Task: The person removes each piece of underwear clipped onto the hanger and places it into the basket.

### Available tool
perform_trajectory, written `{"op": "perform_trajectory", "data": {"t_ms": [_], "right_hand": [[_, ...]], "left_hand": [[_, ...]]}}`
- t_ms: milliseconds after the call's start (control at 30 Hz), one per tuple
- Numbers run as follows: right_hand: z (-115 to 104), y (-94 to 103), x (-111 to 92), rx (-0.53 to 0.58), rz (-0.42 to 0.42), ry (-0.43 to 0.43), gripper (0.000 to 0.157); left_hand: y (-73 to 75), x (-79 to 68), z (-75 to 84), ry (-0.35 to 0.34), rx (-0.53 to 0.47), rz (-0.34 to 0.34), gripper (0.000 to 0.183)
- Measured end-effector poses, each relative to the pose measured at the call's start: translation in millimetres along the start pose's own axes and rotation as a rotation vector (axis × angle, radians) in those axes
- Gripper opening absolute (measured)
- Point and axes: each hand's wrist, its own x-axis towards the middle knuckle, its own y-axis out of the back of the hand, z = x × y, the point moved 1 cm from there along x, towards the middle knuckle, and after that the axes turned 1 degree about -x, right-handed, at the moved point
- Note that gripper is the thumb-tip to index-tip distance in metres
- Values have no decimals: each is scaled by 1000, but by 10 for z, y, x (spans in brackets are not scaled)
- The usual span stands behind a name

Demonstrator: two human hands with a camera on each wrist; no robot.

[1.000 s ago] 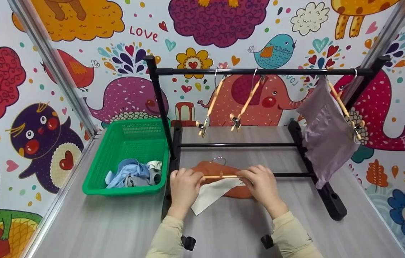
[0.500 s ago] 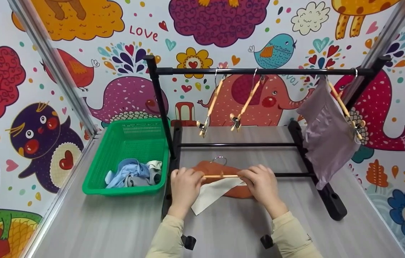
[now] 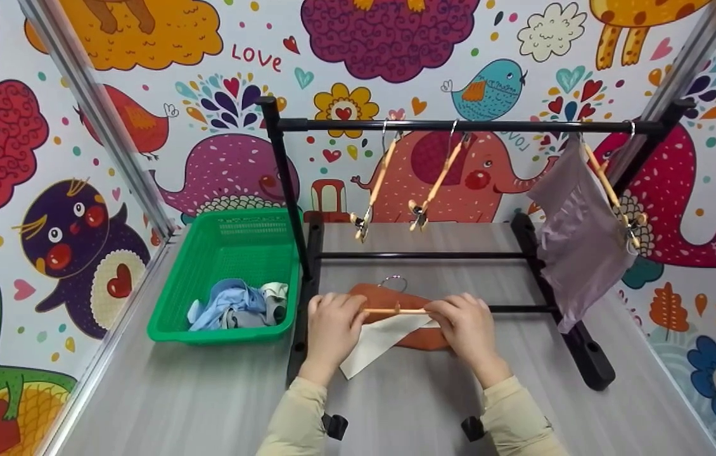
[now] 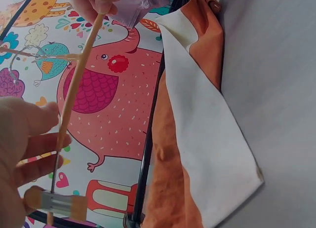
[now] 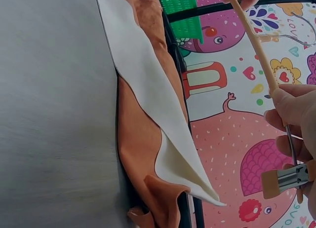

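Note:
Both hands grip one wooden clip hanger (image 3: 396,311), held level in the head view with its metal hook pointing away. My left hand (image 3: 334,329) holds its left end, and my right hand (image 3: 466,329) the right. A metal clip with wooden pads (image 4: 57,202) sits by the left fingers in the left wrist view. Its twin clip (image 5: 291,178) shows beside the right fingers in the right wrist view. No cloth is in either clip. Below the bar lies an orange garment (image 5: 136,124) with a broad white part (image 4: 197,114), folded over itself on the table.
A black clothes rack (image 3: 497,126) stands ahead, with two bare clip hangers (image 3: 378,180) and a mauve garment (image 3: 580,234) hanging from it. Left of the rack, a green basket (image 3: 165,297) holds blue, grey and white clothes (image 3: 231,307). Patterned walls enclose the grey table (image 3: 206,399).
Both hands and the hanger have shifted very slightly to the right, and the head view has moved a little. The grip on the hanger is the same.

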Motion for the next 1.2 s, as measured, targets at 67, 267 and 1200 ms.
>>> {"op": "perform_trajectory", "data": {"t_ms": [67,267,1200], "right_hand": [[12,-3,-18,-2,-6,-12,16],[60,-15,-74,-4,-7,-38,19],[276,97,-443,-49,2,-349,20]], "left_hand": [[1,0,11,-8,-3,0,24],[16,17,44,-22,-26,15,27],[-228,-109,174,-124,-52,-70,22]]}}
